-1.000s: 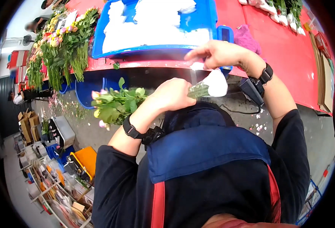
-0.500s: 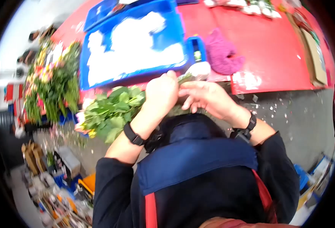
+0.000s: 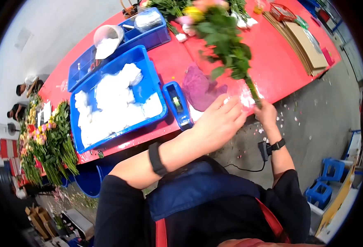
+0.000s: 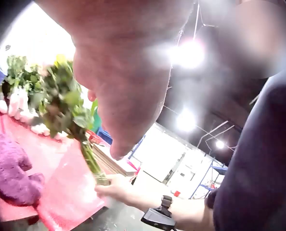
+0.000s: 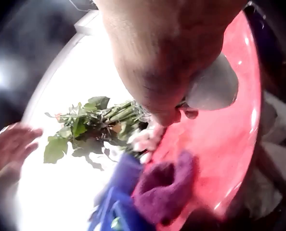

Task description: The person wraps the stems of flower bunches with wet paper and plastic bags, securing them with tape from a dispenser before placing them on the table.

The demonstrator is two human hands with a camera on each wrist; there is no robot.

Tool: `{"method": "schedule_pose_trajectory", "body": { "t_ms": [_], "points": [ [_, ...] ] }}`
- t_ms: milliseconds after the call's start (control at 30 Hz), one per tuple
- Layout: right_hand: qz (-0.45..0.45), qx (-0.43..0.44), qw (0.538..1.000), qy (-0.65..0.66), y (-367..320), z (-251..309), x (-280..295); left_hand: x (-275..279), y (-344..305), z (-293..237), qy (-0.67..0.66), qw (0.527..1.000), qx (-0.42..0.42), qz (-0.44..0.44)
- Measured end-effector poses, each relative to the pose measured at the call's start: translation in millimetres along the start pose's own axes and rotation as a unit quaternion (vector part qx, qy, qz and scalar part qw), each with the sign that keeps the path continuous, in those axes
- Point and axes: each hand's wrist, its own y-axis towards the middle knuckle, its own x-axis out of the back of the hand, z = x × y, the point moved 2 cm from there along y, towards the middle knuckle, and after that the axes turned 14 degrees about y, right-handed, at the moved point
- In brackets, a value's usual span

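In the head view my right hand (image 3: 267, 115) grips the stem ends of a bunch of roses (image 3: 224, 43) at the table's front edge. The leafy flower heads, blurred yellow and pink, point away over the red table. A pale wrapped end (image 5: 215, 86) sticks out behind the fist in the right wrist view. My left hand (image 3: 219, 125) is held with fingers extended and nothing in them, left of the stems and in front of a purple cloth (image 3: 200, 88). The left wrist view also shows the stems (image 4: 91, 161) inside the right fist.
A blue tray (image 3: 158, 103) of white cotton-like wads stands left, with a tape dispenser (image 3: 177, 106) beside it. Behind are a blue divided box (image 3: 158, 39) and cup (image 3: 107, 39). Wrapped bunches (image 3: 243, 18) and flat cardboard (image 3: 305, 47) lie at the back; loose flowers (image 3: 52, 142) far left.
The rose bunch has passed from my left hand to my right and swung round, flowers now pointing across the table. My left hand has let go. The head view has turned rightward.
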Motion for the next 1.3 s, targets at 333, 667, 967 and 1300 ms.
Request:
{"method": "schedule_pose_trajectory", "body": {
  "t_ms": [333,667,967,1300],
  "points": [
    [0.064,-0.064,0.99,0.104,68.2,-182.1,-0.5,7.3,-292.1,85.8,0.079,0.893,0.414,0.156],
    [0.197,-0.145,0.922,-0.302,126.7,-192.0,-11.3,78.7,-630.6,144.2,0.123,0.552,0.82,0.089],
    [0.064,0.276,0.932,-0.228,40.1,148.9,-116.6,107.4,-902.3,265.9,0.129,0.377,0.914,0.078],
    [0.239,0.342,0.9,-0.129,-72.4,417.1,-220.5,112.4,-971.4,321.7,0.229,0.385,0.874,0.191]
  ]
}}
